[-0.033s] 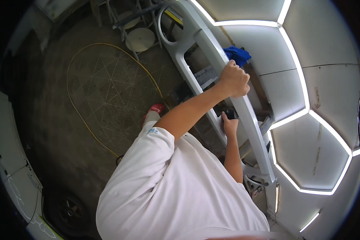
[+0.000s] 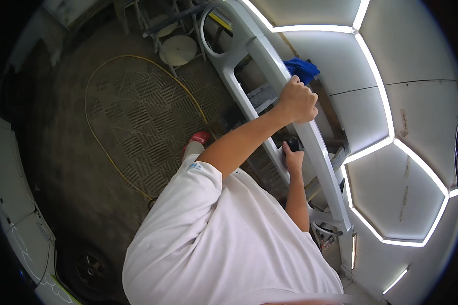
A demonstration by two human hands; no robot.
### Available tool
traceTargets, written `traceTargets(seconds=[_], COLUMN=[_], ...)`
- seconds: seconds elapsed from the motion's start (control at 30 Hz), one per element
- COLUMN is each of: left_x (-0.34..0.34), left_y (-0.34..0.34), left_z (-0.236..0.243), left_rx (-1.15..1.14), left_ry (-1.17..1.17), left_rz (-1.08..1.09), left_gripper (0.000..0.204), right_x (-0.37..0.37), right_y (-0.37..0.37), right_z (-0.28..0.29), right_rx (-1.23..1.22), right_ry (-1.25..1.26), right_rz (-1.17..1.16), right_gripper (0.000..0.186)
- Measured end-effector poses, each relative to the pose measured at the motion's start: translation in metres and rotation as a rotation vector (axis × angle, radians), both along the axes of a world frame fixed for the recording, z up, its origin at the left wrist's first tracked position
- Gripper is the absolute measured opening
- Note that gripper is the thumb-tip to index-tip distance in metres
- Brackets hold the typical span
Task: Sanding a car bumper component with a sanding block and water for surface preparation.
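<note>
A long light grey bumper-like car part (image 2: 267,53) with cut-out openings runs diagonally through the upper right. My left hand (image 2: 299,101) grips its broad outer rail, with the fingers curled over it. Lower down, near the inner rail, my right hand (image 2: 293,158) holds a small black object (image 2: 292,144), too small to identify. A crumpled blue cloth (image 2: 303,70) lies just beyond the rail above my left hand.
White folding chairs (image 2: 177,50) stand at the top. A yellow hose (image 2: 188,93) loops over the grated floor (image 2: 132,101). A white vehicle (image 2: 15,183) with a dark wheel (image 2: 90,267) is at the left. Hexagonal lights (image 2: 392,138) cover the right wall.
</note>
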State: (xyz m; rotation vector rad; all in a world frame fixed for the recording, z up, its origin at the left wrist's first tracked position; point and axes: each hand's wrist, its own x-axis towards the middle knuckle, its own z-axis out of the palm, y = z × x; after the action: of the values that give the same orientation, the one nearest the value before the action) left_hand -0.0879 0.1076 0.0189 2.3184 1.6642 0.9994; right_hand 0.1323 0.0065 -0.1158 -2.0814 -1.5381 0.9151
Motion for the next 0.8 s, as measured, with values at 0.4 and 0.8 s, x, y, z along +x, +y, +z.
traceTargets(seconds=[0.4,0.8], left_x=[-0.006,-0.016], left_y=[-0.011,-0.021], left_z=[-0.004,-0.003], left_rx=[0.124,0.105], left_ry=[-0.045,-0.034], left_rz=[0.003,-0.013], left_gripper=[0.021,0.024], right_x=[0.008,-0.016], right_y=[-0.008,-0.016], right_z=[-0.021,0.031], right_rx=[0.045,-0.129], right_ry=[-0.178,-0.09], right_rz=[-0.066,-0.002], right_gripper=[0.047,0.072])
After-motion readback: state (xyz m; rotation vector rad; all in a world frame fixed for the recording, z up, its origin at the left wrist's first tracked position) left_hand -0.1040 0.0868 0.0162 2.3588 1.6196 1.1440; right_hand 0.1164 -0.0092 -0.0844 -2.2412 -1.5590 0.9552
